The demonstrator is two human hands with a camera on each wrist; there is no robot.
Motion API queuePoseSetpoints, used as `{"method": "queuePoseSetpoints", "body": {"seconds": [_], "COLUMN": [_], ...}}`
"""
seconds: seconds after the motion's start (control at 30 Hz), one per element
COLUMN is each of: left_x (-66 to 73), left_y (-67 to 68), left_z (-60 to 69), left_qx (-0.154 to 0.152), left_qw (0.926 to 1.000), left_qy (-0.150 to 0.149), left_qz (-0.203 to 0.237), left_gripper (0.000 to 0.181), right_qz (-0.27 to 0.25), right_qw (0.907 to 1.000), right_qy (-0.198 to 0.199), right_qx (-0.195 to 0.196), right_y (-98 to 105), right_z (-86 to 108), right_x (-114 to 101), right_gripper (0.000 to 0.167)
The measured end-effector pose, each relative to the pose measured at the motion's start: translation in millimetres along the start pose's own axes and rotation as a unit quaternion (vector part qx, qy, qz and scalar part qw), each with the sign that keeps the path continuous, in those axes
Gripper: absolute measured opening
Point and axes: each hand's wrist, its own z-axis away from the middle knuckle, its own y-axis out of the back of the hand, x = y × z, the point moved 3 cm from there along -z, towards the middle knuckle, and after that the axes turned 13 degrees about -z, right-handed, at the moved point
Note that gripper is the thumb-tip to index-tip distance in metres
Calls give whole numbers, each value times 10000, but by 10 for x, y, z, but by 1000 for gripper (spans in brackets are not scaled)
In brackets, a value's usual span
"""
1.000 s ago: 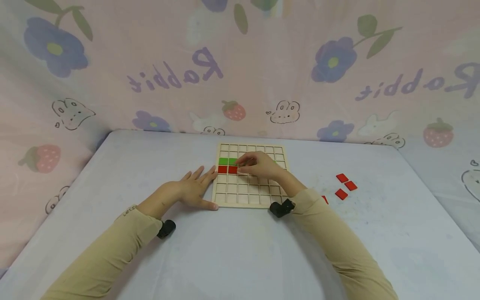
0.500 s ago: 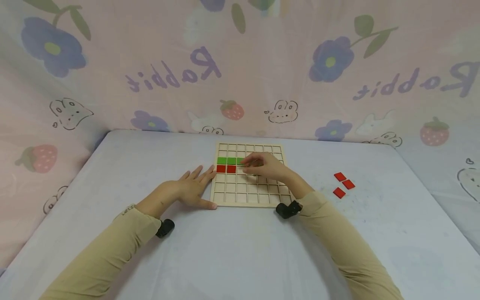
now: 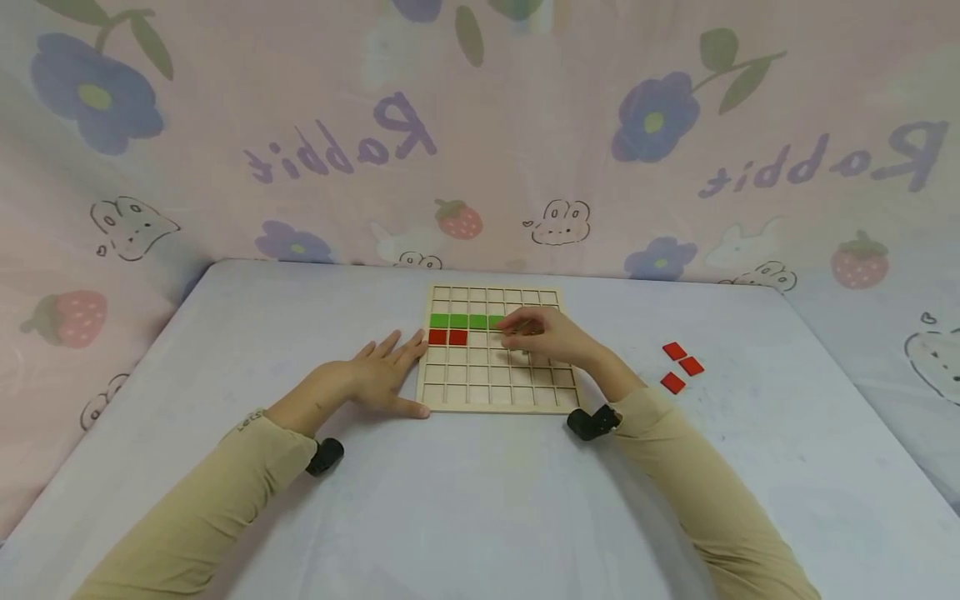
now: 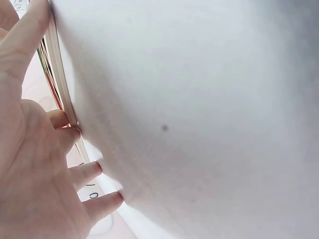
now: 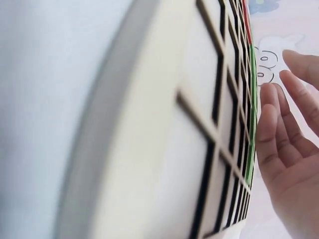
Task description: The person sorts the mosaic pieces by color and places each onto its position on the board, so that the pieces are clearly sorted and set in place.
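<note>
Backdrop point(image 3: 495, 167): printed with flowers, rabbits, strawberries and mirrored lettering.
Surface point(image 3: 480, 508): pale, reaching back to the backdrop.
Board point(image 3: 498, 409): wooden, gridded, lying flat on the surface.
Left hand point(image 3: 382, 382): spread, touching the board's left edge.
Right hand point(image 3: 547, 335): over the board, gently curved, thumb and forefinger apart; cannot tell whether touching a tile.
Green tiles point(image 3: 459, 321): four in sight, set in one row from the left edge.
Red tiles point(image 3: 437, 337): two, in the next row nearer.
Loose red tiles point(image 3: 673, 383): three, close together, right of the board.
</note>
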Motion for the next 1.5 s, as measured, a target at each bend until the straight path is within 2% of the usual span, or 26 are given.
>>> {"method": "queuePoseSetpoints", "body": {"seconds": [0.33,0.63,0.93,1.17,1.5], "left_x": [-54,-38,-43,-44,-13], "left_y": [-66,-41,-46,-65,-7], "left_z": [-49,-2,-30,-47,1], "left_qx": [-29,-42,8,-18,24], "left_qw": [9999,10000,10000,10000,10000], "left_qy": [5,10,-6,4,-59], "left_qz": [-128,-36,-36,-89,16], "left_gripper": [107,106,104,105,108], "right_qz": [-109,-65,-128,-83,17], "right_qw": [9998,9998,9993,9992,9988], "right_qy": [-114,-99,-274,-223,-356], "right_qx": [99,165,231,318,327], "right_y": [80,166,279,375,522], "right_z": [90,195,340,426,599], "right_x": [69,104,134,186,276], "right_gripper": [31,31,34,34,34]}}
